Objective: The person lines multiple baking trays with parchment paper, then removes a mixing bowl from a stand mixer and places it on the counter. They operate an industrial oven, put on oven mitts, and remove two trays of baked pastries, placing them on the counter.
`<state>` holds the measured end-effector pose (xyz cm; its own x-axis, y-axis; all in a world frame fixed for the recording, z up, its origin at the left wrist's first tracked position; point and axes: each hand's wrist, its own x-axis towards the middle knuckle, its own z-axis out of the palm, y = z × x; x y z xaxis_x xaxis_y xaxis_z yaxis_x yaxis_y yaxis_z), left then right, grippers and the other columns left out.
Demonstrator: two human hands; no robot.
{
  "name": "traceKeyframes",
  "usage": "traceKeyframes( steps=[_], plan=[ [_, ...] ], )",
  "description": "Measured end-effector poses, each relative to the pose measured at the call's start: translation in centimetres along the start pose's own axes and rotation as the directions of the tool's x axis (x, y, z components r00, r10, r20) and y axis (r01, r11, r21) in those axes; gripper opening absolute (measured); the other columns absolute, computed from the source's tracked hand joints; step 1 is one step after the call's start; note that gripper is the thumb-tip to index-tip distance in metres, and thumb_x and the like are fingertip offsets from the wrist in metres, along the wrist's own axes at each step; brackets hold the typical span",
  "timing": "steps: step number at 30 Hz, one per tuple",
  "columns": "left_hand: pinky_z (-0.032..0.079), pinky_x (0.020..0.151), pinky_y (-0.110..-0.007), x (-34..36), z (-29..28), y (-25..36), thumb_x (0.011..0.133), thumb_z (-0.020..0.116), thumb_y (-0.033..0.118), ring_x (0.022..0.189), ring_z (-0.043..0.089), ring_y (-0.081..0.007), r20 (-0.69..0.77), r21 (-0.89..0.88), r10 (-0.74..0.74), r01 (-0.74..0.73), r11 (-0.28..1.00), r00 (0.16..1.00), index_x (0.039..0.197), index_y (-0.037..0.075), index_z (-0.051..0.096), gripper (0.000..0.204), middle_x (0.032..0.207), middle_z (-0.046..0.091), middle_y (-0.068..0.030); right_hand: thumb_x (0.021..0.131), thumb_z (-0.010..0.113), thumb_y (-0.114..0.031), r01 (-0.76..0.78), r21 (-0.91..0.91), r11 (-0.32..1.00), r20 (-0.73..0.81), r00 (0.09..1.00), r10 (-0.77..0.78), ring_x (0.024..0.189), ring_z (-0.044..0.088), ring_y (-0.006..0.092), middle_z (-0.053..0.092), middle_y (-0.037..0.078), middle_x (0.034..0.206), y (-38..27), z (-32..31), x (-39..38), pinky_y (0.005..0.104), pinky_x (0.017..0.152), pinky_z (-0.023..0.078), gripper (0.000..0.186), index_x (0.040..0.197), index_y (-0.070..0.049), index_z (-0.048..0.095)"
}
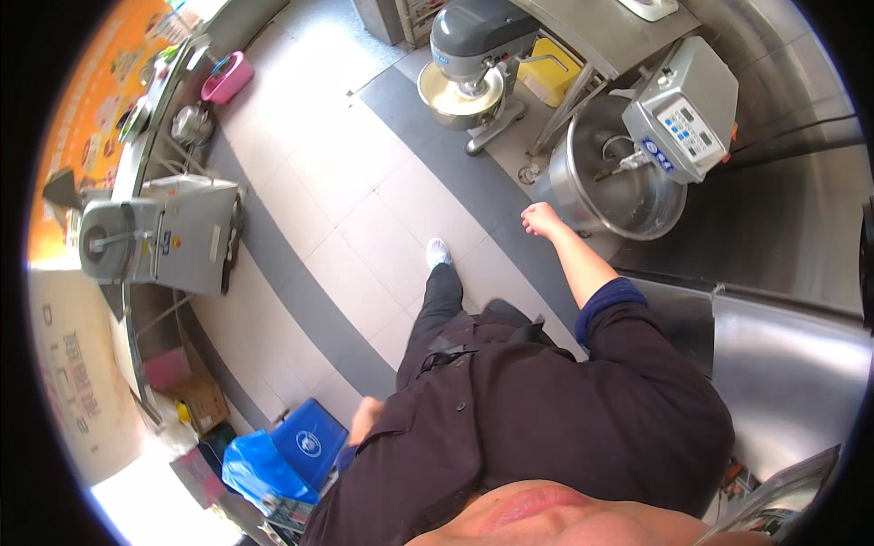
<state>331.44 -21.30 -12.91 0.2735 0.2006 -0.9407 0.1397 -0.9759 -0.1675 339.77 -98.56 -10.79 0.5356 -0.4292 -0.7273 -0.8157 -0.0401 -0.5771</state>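
Note:
My right hand hangs out to my right with its fingers curled in, and nothing shows in it. It is beside the large steel bowl of a floor mixer; I cannot tell whether they touch. The mixer's grey head carries a button panel and reaches over the bowl, with a hook inside. At my left side my left hand shows only in part, blurred against my dark jacket. Its fingers are hidden. Nearest to it is a blue bin.
A planetary mixer with pale contents in its bowl stands ahead, by a steel table and a yellow container. A grey machine lines the left, near a pink basin. Tiled floor runs between.

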Motion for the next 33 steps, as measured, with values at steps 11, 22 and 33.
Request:
traceKeyframes(
  steps=[11, 22, 33],
  plan=[
    [0.057, 0.088, -0.053, -2.4, -61.1, 54.8, 0.100, 0.059, 0.019, 0.099, 0.071, -0.0457, -0.634, 0.395, 0.730, -0.704, 0.590, 0.256, 0.121, 0.006, 0.072, 0.028, 0.103, 0.074, -0.0256, 0.095, 0.057, -0.023, 0.022, -0.420, 0.907, -0.505, 0.825, -0.254, 0.140, 0.052, 0.0402, 0.052, 0.026, 0.153, -22.7, -13.5, 22.6, 0.0479, 0.116, 0.045, 0.061, 0.149, 0.002, 0.049],
    [0.034, 0.121, -0.054, -11.2, -67.4, 96.1, 0.099, 0.068, 0.026, 0.142, 0.047, -0.0430, -0.433, 0.711, 0.798, -0.703, 0.017, -0.420, 0.144, 0.006, 0.059, 0.050, 0.152, 0.052, -0.0242, 0.107, 0.045, -0.032, -0.107, -0.763, 0.637, -0.535, 0.658, -0.531, 0.141, 0.051, 0.0431, 0.047, 0.025, 0.159, -23.3, -25.2, 43.6, 0.0545, 0.118, 0.039, 0.052, 0.149, -0.003, 0.053],
    [0.029, 0.119, -0.058, -10.1, -67.6, 104.2, 0.101, 0.062, 0.044, 0.137, 0.045, -0.0465, -0.243, 0.771, 0.883, -0.632, -0.075, -0.402, 0.137, 0.001, 0.056, 0.057, 0.139, 0.054, -0.0245, 0.103, 0.060, -0.027, -0.192, -0.566, 0.802, -0.614, 0.748, -0.254, 0.096, 0.069, 0.0373, 0.069, 0.020, 0.102, -18.2, -8.3, 45.9, 0.0516, 0.084, 0.053, 0.026, 0.113, -0.004, 0.062]
  ],
)
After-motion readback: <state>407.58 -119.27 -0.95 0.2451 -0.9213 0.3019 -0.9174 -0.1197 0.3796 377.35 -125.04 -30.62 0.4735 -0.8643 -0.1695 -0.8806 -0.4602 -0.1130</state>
